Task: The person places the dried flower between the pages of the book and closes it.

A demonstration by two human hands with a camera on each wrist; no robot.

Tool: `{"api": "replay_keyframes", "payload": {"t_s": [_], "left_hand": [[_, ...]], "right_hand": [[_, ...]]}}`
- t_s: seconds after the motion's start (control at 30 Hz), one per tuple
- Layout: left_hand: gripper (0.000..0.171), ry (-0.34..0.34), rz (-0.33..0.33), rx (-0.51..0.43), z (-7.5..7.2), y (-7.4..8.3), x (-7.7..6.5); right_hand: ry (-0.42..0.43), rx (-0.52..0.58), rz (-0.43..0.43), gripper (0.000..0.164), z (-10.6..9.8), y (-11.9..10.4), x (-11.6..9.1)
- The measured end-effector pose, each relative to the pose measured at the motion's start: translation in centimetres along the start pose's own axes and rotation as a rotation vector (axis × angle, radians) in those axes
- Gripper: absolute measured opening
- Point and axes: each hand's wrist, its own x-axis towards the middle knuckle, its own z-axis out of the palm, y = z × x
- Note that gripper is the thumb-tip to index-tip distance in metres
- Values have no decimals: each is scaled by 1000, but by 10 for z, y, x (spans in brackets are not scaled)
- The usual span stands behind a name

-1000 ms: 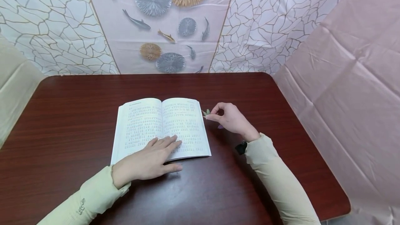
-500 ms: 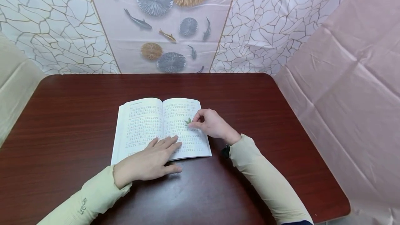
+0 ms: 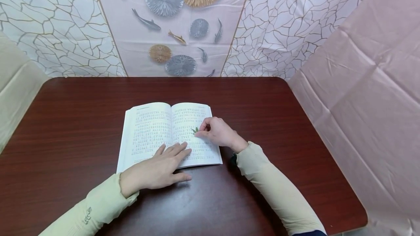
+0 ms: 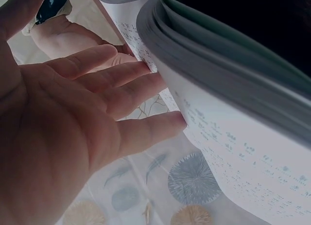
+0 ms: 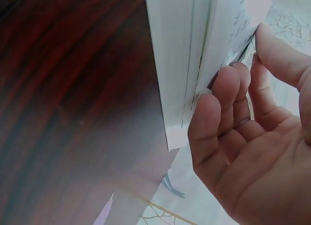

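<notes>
An open book (image 3: 187,117) with printed pages lies on the table. My left hand (image 3: 155,170) rests on its lower part, fingers spread and straight across both pages near the spine. In the left wrist view the fingertips of the left hand (image 4: 63,118) touch the page. Over the right page, my right hand (image 3: 218,132) pinches a small green leaf sprig (image 3: 195,130) between thumb and index finger. In the right wrist view the right hand (image 5: 248,132) has its other fingers bent against the page's edge, and the sprig is mostly hidden.
The dark red-brown table (image 3: 279,112) extends around the book. A pointed purple piece (image 5: 103,213) shows at the bottom of the right wrist view. Patterned cloth (image 3: 180,21) hangs behind the table, and pinkish cloth (image 3: 370,83) stands along its right side.
My right hand has moved left from beside the book to over the right page, carrying the leaf sprig, and lowered slightly nearer the viewer. The left hand has stayed put.
</notes>
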Motion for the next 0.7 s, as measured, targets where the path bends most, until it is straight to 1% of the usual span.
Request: {"api": "replay_keyframes", "payload": {"t_s": [0.2,0.47,0.7], "left_hand": [[74,-6,-3,4,-1,1,1],[75,-4,-11,15,0,2,2],[75,-9,-31,5,0,2,1]], "right_hand": [[4,7,-8,20,-1,0,0],[-12,16,24,22,-2,-1,-1],[-3,12,33,23,-1,0,-1]]}}
